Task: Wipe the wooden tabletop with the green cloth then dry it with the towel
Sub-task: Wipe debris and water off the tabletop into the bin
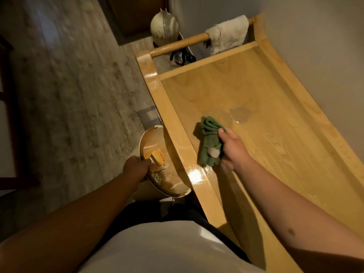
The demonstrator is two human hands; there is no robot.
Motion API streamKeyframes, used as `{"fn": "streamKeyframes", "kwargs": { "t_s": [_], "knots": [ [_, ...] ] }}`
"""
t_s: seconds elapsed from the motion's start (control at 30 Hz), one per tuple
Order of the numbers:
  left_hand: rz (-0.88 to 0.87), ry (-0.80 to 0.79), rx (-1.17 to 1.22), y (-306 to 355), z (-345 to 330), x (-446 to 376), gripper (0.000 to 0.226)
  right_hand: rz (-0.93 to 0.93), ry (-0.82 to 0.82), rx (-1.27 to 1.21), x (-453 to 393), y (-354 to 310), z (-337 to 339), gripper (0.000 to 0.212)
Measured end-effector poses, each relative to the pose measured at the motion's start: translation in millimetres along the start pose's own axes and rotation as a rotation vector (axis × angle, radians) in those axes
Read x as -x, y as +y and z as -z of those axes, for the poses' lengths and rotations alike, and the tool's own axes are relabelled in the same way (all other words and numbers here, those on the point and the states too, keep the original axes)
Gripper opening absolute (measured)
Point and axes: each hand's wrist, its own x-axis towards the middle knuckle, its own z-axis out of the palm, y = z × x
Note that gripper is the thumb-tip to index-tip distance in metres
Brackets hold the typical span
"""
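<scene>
Wet glossy wooden tabletop (pixel 275 119); right hand (pixel 233 147) fingers grip bunched green cloth (pixel 209 143); left hand (pixel 136 167) fingers hold bowl (pixel 143 140) rim.

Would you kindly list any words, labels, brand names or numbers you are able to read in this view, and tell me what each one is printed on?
No text can be read anywhere in this view.
Orange card in the round tray held by the left hand: faint reddish marks, too small and blurred to read.
Green cloth in the right hand: a pale patch, no legible print.
Towel, vase, wooden tabletop: no writing visible.
</scene>
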Motion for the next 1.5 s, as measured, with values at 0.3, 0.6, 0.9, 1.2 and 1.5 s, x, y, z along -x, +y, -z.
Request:
{"fn": "streamKeyframes", "kwargs": {
  "t_s": [0.3,0.6,0.9,1.2,1.5],
  "knots": [
    [0.044,0.021,0.004,8,-8,-4,0.019,0.293,0.26,0.54,-63,-121,77,0.023],
    [0.053,0.042,0.001,5,-13,1,0.025,0.42,0.28,1.256,-108,-70,80,0.038],
    [0.026,0.075,-0.01,2,-11,9,0.024,0.524,0.062,1.396,-70,-17,27,0.041],
    [0.01,0.065,0.003,-6,-7,6,0.024,0.587,-0.137,1.393,-17,41,-36,0.038],
    [-0.032,0.078,0.076,-6,-2,6,0.02,0.617,-0.319,1.397,12,80,-83,0.029]
  ]
}}
